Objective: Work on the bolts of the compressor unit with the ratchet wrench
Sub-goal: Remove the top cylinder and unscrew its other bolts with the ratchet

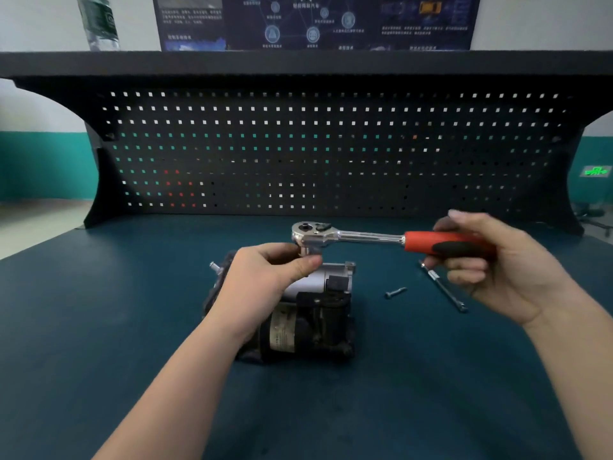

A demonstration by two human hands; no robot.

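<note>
The compressor unit [308,313], black with a silver cylinder, lies on the blue bench top in the middle of the view. A ratchet wrench [365,237] with a chrome head and a red and black handle hangs level above it. My right hand [494,270] grips the handle at the right. My left hand [272,273] pinches the socket under the wrench head, just over the compressor's top. A short loose bolt [395,292] and a long thin bolt [442,287] lie on the bench to the right of the unit.
A black pegboard back panel [315,151] with a shelf above stands at the far edge of the blue bench top [99,327]. A plastic bottle [99,21] stands on the shelf at the upper left.
</note>
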